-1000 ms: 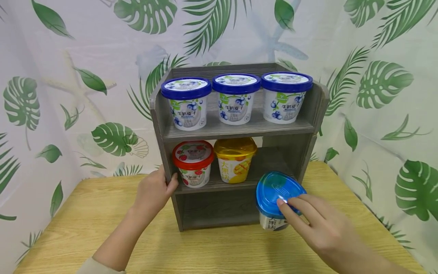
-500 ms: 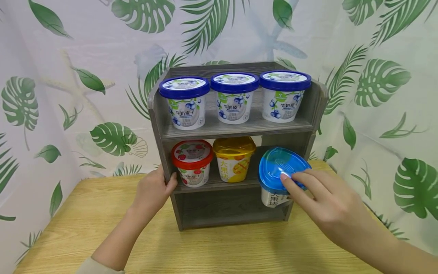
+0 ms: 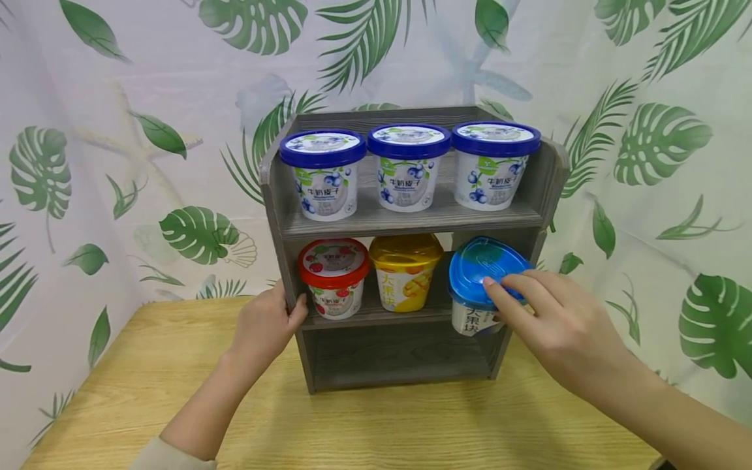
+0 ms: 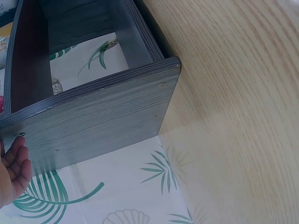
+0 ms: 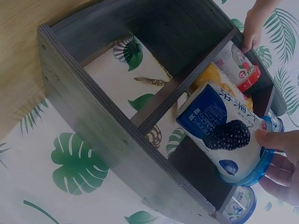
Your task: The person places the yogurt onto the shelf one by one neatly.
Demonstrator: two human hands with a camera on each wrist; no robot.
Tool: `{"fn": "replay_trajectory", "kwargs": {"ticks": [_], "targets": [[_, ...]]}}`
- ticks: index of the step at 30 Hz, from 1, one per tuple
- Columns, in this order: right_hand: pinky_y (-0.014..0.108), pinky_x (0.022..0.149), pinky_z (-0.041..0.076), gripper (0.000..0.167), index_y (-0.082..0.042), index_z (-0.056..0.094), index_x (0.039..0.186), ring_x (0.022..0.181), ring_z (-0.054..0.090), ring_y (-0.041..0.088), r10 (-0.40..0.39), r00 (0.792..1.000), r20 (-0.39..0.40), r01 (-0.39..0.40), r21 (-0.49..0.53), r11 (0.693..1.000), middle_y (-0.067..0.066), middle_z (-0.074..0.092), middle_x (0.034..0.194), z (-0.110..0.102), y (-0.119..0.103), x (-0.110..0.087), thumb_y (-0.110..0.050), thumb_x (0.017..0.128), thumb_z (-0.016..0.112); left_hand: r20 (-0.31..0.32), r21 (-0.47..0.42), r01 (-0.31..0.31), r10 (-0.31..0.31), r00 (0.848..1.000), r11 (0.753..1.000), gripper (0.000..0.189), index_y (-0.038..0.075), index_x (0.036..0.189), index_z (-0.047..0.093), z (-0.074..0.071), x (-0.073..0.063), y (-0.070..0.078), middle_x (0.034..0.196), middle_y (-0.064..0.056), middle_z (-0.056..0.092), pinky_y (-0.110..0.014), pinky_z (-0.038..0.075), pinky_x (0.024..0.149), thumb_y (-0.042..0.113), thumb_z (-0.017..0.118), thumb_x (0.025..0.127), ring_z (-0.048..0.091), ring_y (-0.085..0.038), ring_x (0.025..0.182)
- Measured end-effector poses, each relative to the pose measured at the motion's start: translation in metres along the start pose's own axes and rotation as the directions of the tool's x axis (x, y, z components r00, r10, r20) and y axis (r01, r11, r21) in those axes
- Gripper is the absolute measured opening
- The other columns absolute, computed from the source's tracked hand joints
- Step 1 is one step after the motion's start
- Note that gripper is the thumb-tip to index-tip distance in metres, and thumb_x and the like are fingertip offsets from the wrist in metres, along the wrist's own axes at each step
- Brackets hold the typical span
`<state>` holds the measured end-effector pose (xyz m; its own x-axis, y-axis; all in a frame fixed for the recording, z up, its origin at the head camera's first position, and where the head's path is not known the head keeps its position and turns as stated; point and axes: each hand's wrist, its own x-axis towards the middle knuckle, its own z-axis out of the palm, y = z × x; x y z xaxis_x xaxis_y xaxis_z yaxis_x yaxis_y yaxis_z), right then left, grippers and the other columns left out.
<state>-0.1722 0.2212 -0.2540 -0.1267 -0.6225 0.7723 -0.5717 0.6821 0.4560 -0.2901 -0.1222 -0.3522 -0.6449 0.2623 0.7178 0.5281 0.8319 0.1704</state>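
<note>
My right hand [image 3: 546,313] grips a blue-lidded cup [image 3: 484,284] by its lid and holds it tilted at the right end of the middle shelf of a grey wooden rack [image 3: 411,222]. The right wrist view shows the same cup [image 5: 224,135], its base at the shelf edge, my fingers [image 5: 280,154] round the lid rim. A yellow-lidded cup [image 3: 404,271] and a red-lidded cup [image 3: 333,277] stand on that shelf to its left. My left hand [image 3: 267,323] holds the rack's left side panel; in the left wrist view its fingertips [image 4: 14,163] lie against the panel [image 4: 103,116].
Three blue-lidded cups [image 3: 407,166] line the rack's top shelf. The bottom shelf [image 3: 393,356] holds nothing. The rack stands on a light wooden table [image 3: 352,424], backed and flanked by a leaf-print cloth [image 3: 147,130].
My right hand has lifted the blue-lidded cup from in front of the bottom shelf up and back to the middle shelf. The left hand has stayed on the rack's side.
</note>
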Motion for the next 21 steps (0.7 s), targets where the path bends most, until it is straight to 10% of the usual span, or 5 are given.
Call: {"fn": "replay_trajectory", "kwargs": {"ticks": [21], "targets": [[0.047, 0.066, 0.053, 0.042, 0.005, 0.068, 0.099, 0.077, 0.062, 0.036, 0.04, 0.999, 0.032, -0.04, 0.015, 0.999, 0.02, 0.065, 0.088, 0.014, 0.011, -0.011, -0.022, 0.103, 0.036, -0.013, 0.008, 0.0, 0.0, 1.0, 1.0, 0.02, 0.002, 0.084, 0.053, 0.001, -0.001, 0.0, 0.057, -0.011, 0.055, -0.042, 0.042, 0.044, 0.019, 0.062, 0.083, 0.055, -0.029, 0.05]]}}
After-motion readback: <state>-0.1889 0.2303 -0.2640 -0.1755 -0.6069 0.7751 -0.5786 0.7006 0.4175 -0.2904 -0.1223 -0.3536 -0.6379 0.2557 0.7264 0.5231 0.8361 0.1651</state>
